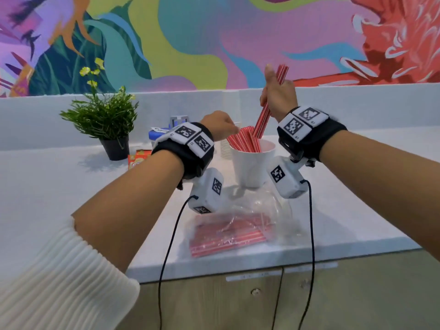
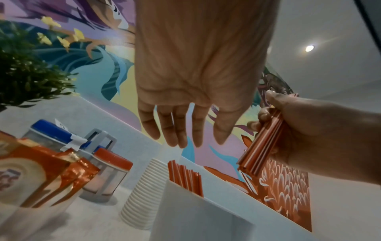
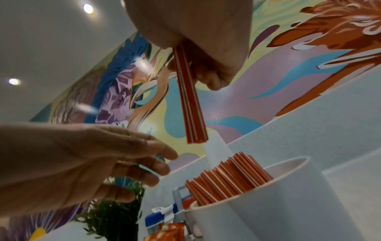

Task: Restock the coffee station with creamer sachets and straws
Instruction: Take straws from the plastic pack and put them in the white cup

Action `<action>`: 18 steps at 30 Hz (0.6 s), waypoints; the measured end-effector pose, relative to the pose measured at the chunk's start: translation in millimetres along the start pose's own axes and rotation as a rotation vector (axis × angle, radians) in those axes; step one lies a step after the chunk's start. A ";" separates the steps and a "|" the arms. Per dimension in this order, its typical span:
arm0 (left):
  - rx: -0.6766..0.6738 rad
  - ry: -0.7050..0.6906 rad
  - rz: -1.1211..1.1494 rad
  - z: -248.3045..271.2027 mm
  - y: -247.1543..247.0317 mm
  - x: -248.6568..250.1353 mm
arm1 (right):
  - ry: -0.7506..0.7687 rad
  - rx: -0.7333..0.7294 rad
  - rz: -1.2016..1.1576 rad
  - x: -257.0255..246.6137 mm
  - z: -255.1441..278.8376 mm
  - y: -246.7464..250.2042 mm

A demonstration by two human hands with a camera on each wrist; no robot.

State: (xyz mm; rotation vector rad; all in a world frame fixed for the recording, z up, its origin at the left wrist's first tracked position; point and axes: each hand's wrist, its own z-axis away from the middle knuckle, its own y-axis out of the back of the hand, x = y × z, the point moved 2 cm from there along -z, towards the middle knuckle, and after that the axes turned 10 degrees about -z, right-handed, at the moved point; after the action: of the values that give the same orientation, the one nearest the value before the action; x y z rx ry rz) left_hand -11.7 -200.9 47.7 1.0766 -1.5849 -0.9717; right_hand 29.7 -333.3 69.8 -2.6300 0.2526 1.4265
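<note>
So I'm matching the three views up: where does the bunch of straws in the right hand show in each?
Head: bunch of straws, upper centre-right, above the white cup.
Left wrist: right side, in the right hand.
Right wrist: top centre, hanging over the cup.
Shared landmark: the white cup.

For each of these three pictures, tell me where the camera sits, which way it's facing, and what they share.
Head: worn on the head, looking down at the counter; both forearms and hands show.
Left wrist: under the left hand, looking up past open fingers; right hand shows too.
Right wrist: under the right hand, looking up.
All three share the white cup and held straws.
</note>
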 end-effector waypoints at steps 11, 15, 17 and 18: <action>0.010 0.083 0.236 -61.9 -50.3 -38.8 | -0.088 -0.361 0.542 68.0 -5.7 -26.6; 0.065 0.076 0.423 -72.2 -54.2 -41.2 | -0.141 -0.499 0.711 81.7 -4.1 -24.6; 0.073 0.070 0.505 -74.5 -55.1 -41.0 | -0.166 -0.556 0.725 81.5 -2.7 -23.3; 0.075 0.076 0.546 -74.8 -55.3 -40.9 | -0.168 -0.580 0.730 80.6 -1.5 -23.2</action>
State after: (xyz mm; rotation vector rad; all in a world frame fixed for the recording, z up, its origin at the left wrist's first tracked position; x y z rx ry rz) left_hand 77.9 -185.6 2.2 0.6594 -1.7327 -0.5001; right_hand 79.1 -317.4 4.0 -2.9799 0.9955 2.2074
